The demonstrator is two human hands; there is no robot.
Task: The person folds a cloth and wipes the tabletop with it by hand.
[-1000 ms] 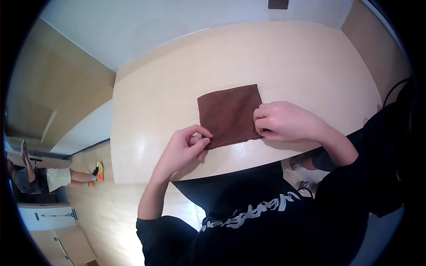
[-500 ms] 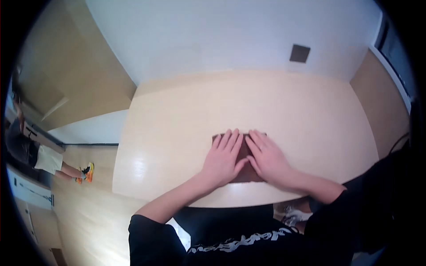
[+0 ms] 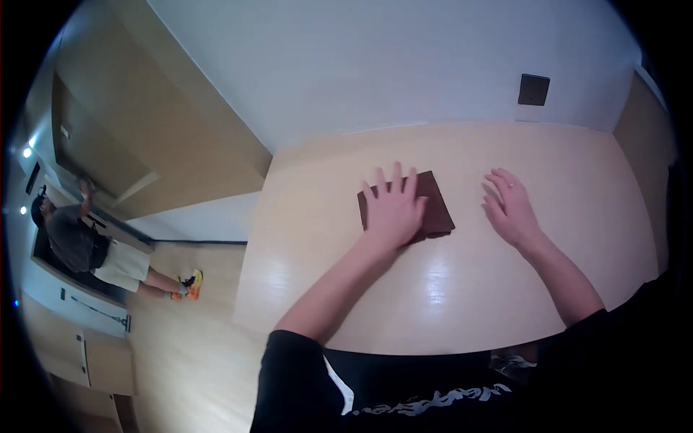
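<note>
A dark brown folded cloth (image 3: pixel 436 206) lies flat on the pale wooden table (image 3: pixel 462 303), turned at a slight angle. My left hand (image 3: pixel 393 213) rests palm down over its left part, fingers spread, with the fingertips around its far edge. That hand covers much of the cloth's left side. To the right, apart from the cloth, my right hand (image 3: pixel 511 209) is above or on the tabletop; I cannot tell whether it touches. Its fingers are stretched out and loosely bent, and nothing is in them. A small ring shows on one finger.
A white wall (image 3: pixel 375 65) with a dark square plate (image 3: pixel 533 89) closes off the table's far side. On the left, beyond the table, a person (image 3: pixel 86 245) in light shorts stands by a door. Wooden panels (image 3: pixel 173 137) run along that side.
The cloth has moved away from the table's near edge and turned somewhat. My right hand has left it and shifted right; my left hand stays on it with fingers wider apart. The view has shifted.
</note>
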